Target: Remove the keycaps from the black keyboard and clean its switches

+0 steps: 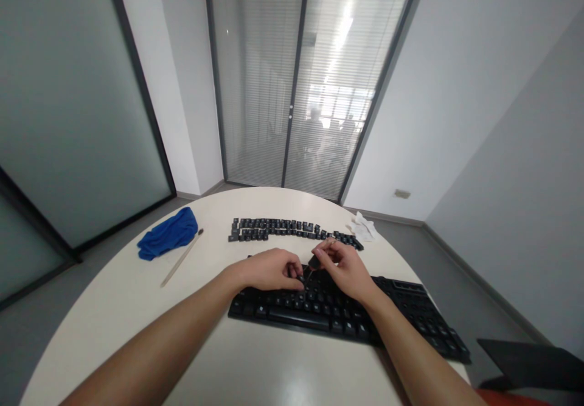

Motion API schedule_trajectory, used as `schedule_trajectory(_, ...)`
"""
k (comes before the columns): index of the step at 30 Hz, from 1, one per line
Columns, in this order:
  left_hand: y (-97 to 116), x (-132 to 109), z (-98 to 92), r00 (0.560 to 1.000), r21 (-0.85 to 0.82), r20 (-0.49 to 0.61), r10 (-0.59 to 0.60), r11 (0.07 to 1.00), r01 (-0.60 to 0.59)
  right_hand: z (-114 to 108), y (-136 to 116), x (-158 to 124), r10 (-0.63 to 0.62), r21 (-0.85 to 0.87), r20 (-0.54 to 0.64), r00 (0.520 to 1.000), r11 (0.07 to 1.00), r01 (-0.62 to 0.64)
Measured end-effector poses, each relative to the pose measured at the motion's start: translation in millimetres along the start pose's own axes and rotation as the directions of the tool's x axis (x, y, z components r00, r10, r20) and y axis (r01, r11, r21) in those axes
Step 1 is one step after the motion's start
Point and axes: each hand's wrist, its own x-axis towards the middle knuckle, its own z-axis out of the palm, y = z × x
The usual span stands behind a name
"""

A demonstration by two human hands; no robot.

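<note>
A black keyboard (298, 319) lies across the table, with many keys in place in its lower rows and bare patches in its upper part. Over its upper middle, my right hand (342, 266) grips a keycap puller (314, 262), a small black handle with thin wires pointing down at the keys. Close beside it, my left hand (274, 270) is closed, thumb and forefinger together at a small black keycap (301, 279). Whether that keycap is loose or seated cannot be made out. Beyond the keyboard, loose black keycaps (283, 228) are laid out in rows.
On the left of the round white table (114, 321) lie a crumpled blue cloth (168, 234) and a thin wooden-handled brush (181, 260). A crumpled white tissue (364, 227) sits near the right edge. Part of a dark chair (533, 363) shows at lower right.
</note>
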Motion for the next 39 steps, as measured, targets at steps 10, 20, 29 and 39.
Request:
schedule_trajectory(10, 3, 1, 6.9, 0.997, 0.017, -0.044, 0.058, 0.998, -0.058, -2, -7, 1, 0.001, 0.02, -0.003, 1.0, 1.0, -0.001)
schedule_trajectory(20, -5, 8, 12.7, 0.995, -0.213, -0.088, 0.043, 0.975, -0.061, -1, -1, 1, 0.033, 0.066, -0.003, 0.999, 0.997, -0.033)
schedule_trajectory(29, -6, 10, 14.7, 0.986, -0.287, -0.152, 0.061, 0.952, -0.103, -1, -5, 4, 0.101, 0.146, -0.072, 0.992, 0.985, -0.09)
schedule_trajectory(39, -19, 18, 18.5, 0.995, -0.494, -0.104, -0.007, 0.868, -0.045, 0, 1, 4, 0.099, 0.127, -0.092, 0.991, 0.988, -0.087)
